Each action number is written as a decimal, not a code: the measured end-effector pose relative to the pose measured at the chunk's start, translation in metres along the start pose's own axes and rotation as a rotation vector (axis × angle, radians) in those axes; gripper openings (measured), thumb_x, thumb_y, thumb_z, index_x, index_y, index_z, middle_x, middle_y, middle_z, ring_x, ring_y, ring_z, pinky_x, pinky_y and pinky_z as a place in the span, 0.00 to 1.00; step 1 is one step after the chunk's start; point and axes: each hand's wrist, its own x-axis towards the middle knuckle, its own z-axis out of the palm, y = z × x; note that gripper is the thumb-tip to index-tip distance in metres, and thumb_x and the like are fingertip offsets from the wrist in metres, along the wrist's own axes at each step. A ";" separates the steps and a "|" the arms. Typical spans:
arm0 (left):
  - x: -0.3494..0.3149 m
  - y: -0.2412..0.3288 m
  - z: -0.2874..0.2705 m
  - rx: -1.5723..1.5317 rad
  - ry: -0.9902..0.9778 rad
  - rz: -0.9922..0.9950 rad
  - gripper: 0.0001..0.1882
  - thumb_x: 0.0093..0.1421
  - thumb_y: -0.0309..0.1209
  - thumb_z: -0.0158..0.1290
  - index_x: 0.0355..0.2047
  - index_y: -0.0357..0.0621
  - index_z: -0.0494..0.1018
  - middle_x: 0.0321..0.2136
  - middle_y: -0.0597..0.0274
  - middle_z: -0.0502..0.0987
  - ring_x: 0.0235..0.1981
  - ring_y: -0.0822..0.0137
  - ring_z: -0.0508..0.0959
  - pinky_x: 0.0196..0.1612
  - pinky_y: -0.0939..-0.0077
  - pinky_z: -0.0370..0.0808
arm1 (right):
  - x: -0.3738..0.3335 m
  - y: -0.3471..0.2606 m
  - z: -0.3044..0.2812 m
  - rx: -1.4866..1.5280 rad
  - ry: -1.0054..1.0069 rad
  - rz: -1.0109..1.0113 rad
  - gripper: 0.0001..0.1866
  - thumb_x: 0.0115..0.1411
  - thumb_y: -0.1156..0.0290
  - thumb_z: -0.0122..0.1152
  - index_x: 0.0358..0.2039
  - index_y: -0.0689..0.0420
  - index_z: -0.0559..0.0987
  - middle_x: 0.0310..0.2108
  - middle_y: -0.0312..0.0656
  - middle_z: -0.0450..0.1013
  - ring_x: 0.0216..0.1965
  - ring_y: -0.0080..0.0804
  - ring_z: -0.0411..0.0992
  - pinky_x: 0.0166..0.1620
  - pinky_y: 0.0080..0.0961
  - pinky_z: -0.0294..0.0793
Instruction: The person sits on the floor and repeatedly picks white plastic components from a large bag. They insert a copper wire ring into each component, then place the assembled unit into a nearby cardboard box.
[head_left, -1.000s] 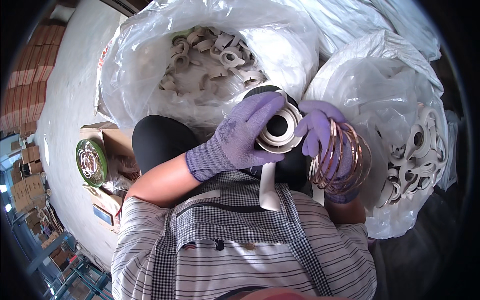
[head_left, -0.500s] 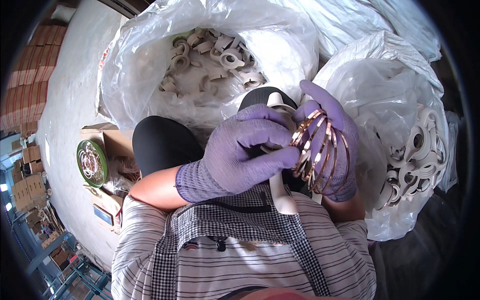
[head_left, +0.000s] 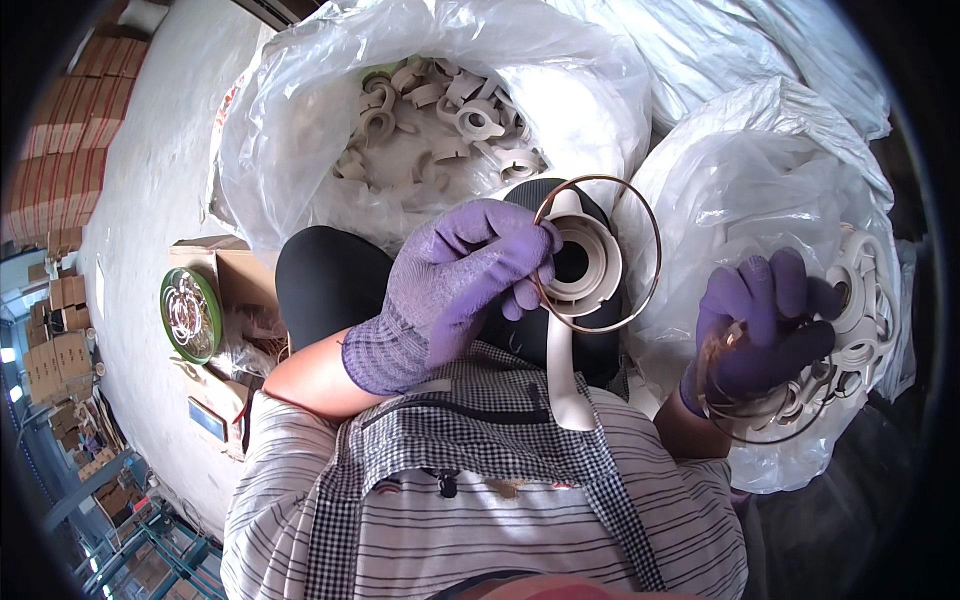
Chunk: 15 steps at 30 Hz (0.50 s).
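My left hand (head_left: 465, 270), in a purple knit glove, pinches one thin copper-coloured ring (head_left: 655, 235) between thumb and fingertips. That ring stands in front of a pale plastic part (head_left: 600, 258) with a round collar and a long curved handle, which rests upright between my knees. My right hand (head_left: 765, 315), gloved alike, is off to the right over the plastic-lined sack of pale parts, its fingers bent. A bunch of copper-coloured rings (head_left: 718, 365) hangs about its palm, blurred by motion; exactly how the fingers hold them is hard to see.
A large plastic-lined sack (head_left: 290, 150) ahead holds several pale collar parts (head_left: 478, 120). To the right, another plastic-lined sack (head_left: 700, 190) holds more pale handled parts (head_left: 860, 300). A green round tray (head_left: 213, 315) of rings sits by a cardboard box (head_left: 247, 278) at left.
My right hand has swung right with the bunch of rings, over the right sack. My left hand has drawn one ring from the bunch and holds it before the plastic part.
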 end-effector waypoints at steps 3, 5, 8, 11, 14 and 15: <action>0.000 -0.001 0.003 0.049 0.023 -0.013 0.11 0.73 0.33 0.50 0.43 0.36 0.74 0.30 0.58 0.78 0.24 0.74 0.73 0.27 0.81 0.69 | 0.006 -0.011 -0.006 0.303 -0.079 0.259 0.14 0.75 0.56 0.44 0.41 0.47 0.77 0.32 0.35 0.65 0.22 0.26 0.61 0.27 0.26 0.63; 0.000 0.001 0.003 0.040 0.038 -0.056 0.11 0.73 0.33 0.49 0.43 0.36 0.74 0.30 0.58 0.78 0.24 0.74 0.73 0.27 0.81 0.69 | 0.015 -0.013 -0.019 0.325 -0.275 0.396 0.15 0.77 0.59 0.42 0.49 0.47 0.78 0.29 0.35 0.64 0.20 0.23 0.62 0.23 0.24 0.64; 0.001 -0.004 -0.004 -0.024 -0.018 -0.037 0.12 0.73 0.33 0.49 0.44 0.36 0.74 0.29 0.59 0.78 0.24 0.74 0.72 0.27 0.82 0.68 | 0.011 -0.002 -0.031 0.213 -0.356 0.394 0.18 0.78 0.61 0.39 0.58 0.46 0.76 0.24 0.34 0.62 0.15 0.19 0.57 0.18 0.17 0.61; 0.002 -0.004 -0.010 -0.120 -0.050 -0.056 0.11 0.72 0.29 0.50 0.46 0.32 0.76 0.32 0.58 0.81 0.26 0.74 0.77 0.30 0.82 0.73 | 0.005 0.012 -0.032 0.138 -0.355 0.343 0.19 0.78 0.63 0.38 0.61 0.47 0.75 0.20 0.32 0.60 0.12 0.16 0.54 0.16 0.15 0.59; 0.001 -0.003 -0.006 -0.064 -0.010 -0.071 0.12 0.73 0.33 0.50 0.45 0.34 0.75 0.30 0.58 0.79 0.25 0.74 0.75 0.28 0.82 0.70 | -0.001 0.020 -0.032 0.095 -0.319 0.348 0.18 0.78 0.67 0.39 0.61 0.48 0.75 0.20 0.32 0.62 0.12 0.15 0.53 0.16 0.16 0.59; 0.002 -0.002 -0.004 -0.038 0.000 -0.069 0.12 0.73 0.34 0.50 0.45 0.36 0.74 0.29 0.59 0.78 0.24 0.74 0.74 0.27 0.81 0.68 | -0.003 0.022 -0.031 0.083 -0.309 0.358 0.18 0.77 0.69 0.40 0.61 0.48 0.75 0.20 0.33 0.63 0.12 0.15 0.53 0.16 0.17 0.59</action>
